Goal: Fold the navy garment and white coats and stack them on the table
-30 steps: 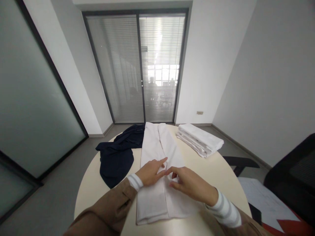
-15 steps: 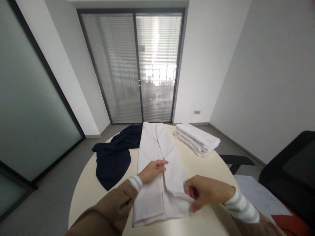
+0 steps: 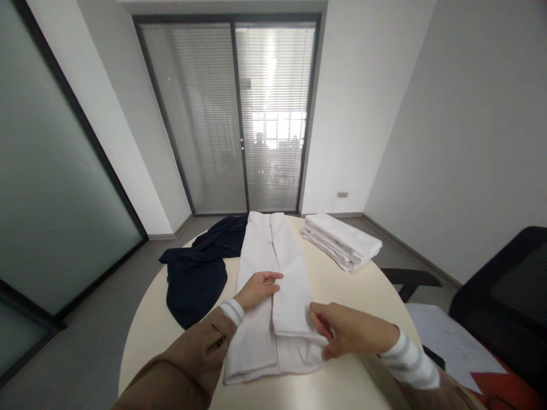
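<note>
A long white cloth [image 3: 294,310] lies on the round table, its sides folded inward so that the edges run close together down the middle. My left hand [image 3: 260,289] is at that middle edge, with thumb and index finger closed on the fabric. On the near right side, my right hand [image 3: 331,330] pinches the cloth's outer edge, lifting it slightly near the lower corner. Part of the cloth is hidden beneath my fingers.
Crumpled dark navy fabric [image 3: 196,285] lies left of the white cloth. A stack of folded white cloths [image 3: 342,240] sits at the back right of the cream table [image 3: 147,347]. Beyond the right edge stands a black chair [image 3: 508,285] with papers [image 3: 444,336] beside it.
Both hands have moved a little to the left, carrying the right-hand flap inward. The cloth's near end has shifted slightly left too.
</note>
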Tool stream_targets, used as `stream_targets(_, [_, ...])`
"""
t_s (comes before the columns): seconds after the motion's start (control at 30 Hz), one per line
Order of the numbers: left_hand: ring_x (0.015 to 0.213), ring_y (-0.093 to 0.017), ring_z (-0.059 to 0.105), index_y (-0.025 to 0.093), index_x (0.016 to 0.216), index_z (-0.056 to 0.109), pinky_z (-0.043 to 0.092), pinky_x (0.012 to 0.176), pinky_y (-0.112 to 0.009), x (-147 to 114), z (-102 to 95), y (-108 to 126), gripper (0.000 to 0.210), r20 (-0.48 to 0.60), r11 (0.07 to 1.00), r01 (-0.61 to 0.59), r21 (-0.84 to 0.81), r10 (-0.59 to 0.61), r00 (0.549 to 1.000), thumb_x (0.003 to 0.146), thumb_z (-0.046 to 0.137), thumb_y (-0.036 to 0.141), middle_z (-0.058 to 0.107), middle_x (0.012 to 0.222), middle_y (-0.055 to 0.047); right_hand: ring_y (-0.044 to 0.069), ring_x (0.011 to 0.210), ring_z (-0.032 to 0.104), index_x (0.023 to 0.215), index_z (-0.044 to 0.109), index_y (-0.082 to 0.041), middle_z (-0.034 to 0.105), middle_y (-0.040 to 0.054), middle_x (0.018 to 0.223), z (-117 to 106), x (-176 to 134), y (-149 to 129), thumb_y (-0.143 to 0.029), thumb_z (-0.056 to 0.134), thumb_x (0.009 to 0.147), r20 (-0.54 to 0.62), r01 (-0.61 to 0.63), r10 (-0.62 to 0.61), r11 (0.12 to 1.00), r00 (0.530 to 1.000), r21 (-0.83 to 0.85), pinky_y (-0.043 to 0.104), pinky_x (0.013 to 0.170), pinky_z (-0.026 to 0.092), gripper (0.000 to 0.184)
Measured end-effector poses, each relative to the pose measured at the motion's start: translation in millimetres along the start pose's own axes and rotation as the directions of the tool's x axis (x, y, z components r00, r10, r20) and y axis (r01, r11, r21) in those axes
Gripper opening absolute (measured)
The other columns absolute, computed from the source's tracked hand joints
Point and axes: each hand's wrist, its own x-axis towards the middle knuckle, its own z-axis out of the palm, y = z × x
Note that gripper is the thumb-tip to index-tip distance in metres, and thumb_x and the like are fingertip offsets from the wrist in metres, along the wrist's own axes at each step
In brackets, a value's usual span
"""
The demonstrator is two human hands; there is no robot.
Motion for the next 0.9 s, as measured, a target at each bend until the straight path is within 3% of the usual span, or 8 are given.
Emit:
stream_targets(0.13, [0.057, -0.007, 0.032, 0.007, 0.119, 0.064, 0.025, 0.060, -0.023, -0.2, 1.0, -0.3, 0.060, 0.005, 0.999, -0.011, -0.049, 0.012, 1.000, 0.068, 0.078, 0.035, 0.038, 0.061, 0.010, 0.008, 0.059, 0.045, 0.079, 0.047, -0.021, 0.052, -0.0084, 0.067, 3.9, 3.2, 10.3, -0.017, 0.075, 0.062, 0.048, -0.014, 0.013, 1.000, 0.999, 0.017, 0.021, 0.052, 0.029, 0.033])
stream_targets(0.23, [0.054, -0.007, 0.027, 0.006, 0.121, 0.062, 0.021, 0.057, -0.024, -0.1, 0.2, -1.8, 0.060, 0.024, 1.000, -0.012, -0.007, 0.012, 1.000, 0.071, 0.076, 0.034, 0.035, 0.059, 0.011, 0.006, 0.055, 0.046, 0.079, 0.045, -0.021, 0.048, -0.0096, 0.065, 5.2, 3.0, 9.9, -0.009, 0.064, 0.063, 0.076, 0.031, -0.048, 0.978, 0.996, 0.209, 0.018, 0.050, 0.033, 0.027])
stream_targets(0.37, [0.055, -0.007, 0.032, 0.007, 0.123, 0.061, 0.022, 0.058, -0.024, -1.2, -0.3, -5.6, 0.057, 0.065, 0.998, -0.052, 0.042, 0.049, 0.997, 0.073, 0.074, 0.031, 0.039, 0.061, 0.010, 0.005, 0.045, 0.050, 0.082, 0.040, -0.022, 0.041, -0.0136, 0.062, 5.9, -1.5, 5.2, -0.011, 0.062, 0.061, 0.226, -0.021, -0.133, 0.821, 0.965, 0.570, 0.017, 0.047, 0.042, 0.032])
stream_targets(0.47, [0.055, -0.007, 0.035, 0.008, 0.126, 0.058, 0.024, 0.058, -0.023, -2.6, 0.7, -7.9, 0.060, 0.079, 0.996, -0.068, 0.051, 0.064, 0.995, 0.073, 0.075, 0.029, 0.040, 0.062, 0.010, 0.007, 0.042, 0.052, 0.083, 0.038, -0.023, 0.045, -0.0142, 0.057, 1.6, -6.1, 1.5, -0.020, 0.069, 0.064, 0.286, -0.044, -0.190, 0.760, 0.939, 0.649, 0.019, 0.045, 0.044, 0.036])
stream_targets(0.57, [0.055, -0.006, 0.037, 0.010, 0.128, 0.056, 0.025, 0.057, -0.022, -4.2, 2.0, -6.9, 0.063, 0.087, 0.996, -0.063, 0.065, 0.058, 0.995, 0.071, 0.076, 0.027, 0.042, 0.062, 0.010, 0.007, 0.047, 0.052, 0.082, 0.039, -0.022, 0.048, -0.0114, 0.060, -7.3, -8.6, 0.7, -0.036, 0.077, 0.067, 0.215, -0.005, -0.145, 0.819, 0.966, 0.574, 0.019, 0.047, 0.040, 0.043])
stream_targets(0.7, [0.054, -0.006, 0.037, 0.010, 0.129, 0.056, 0.026, 0.056, -0.022, -5.4, 2.0, -2.9, 0.065, 0.113, 0.995, -0.054, 0.086, 0.044, 0.993, 0.070, 0.076, 0.025, 0.044, 0.062, 0.010, 0.008, 0.058, 0.048, 0.075, 0.045, -0.021, 0.052, -0.0081, 0.065, -12.8, -7.5, 1.5, -0.041, 0.087, 0.055, 0.130, -0.042, 0.015, 0.978, 0.991, 0.203, 0.020, 0.051, 0.033, 0.051])
stream_targets(0.8, [0.053, -0.007, 0.038, 0.010, 0.130, 0.055, 0.025, 0.055, -0.022, -5.6, 1.2, -1.9, 0.065, 0.120, 0.994, -0.051, 0.093, 0.039, 0.992, 0.070, 0.077, 0.026, 0.047, 0.061, 0.009, 0.010, 0.059, 0.050, 0.075, 0.045, -0.021, 0.058, -0.0062, 0.067, -7.0, -6.8, -2.5, -0.037, 0.086, 0.053, 0.079, -0.121, 0.122, 0.992, 0.989, -0.024, 0.021, 0.052, 0.032, 0.049])
stream_targets(0.9, [0.052, -0.007, 0.037, 0.010, 0.130, 0.055, 0.025, 0.054, -0.022, -5.4, 0.8, -3.4, 0.067, 0.119, 0.995, -0.041, 0.087, 0.031, 0.992, 0.070, 0.077, 0.027, 0.048, 0.060, 0.009, 0.011, 0.058, 0.055, 0.077, 0.043, -0.022, 0.060, -0.0063, 0.064, 1.3, -7.6, -9.7, -0.027, 0.076, 0.063, 0.058, -0.112, 0.114, 0.993, 0.992, -0.034, 0.021, 0.051, 0.034, 0.036])
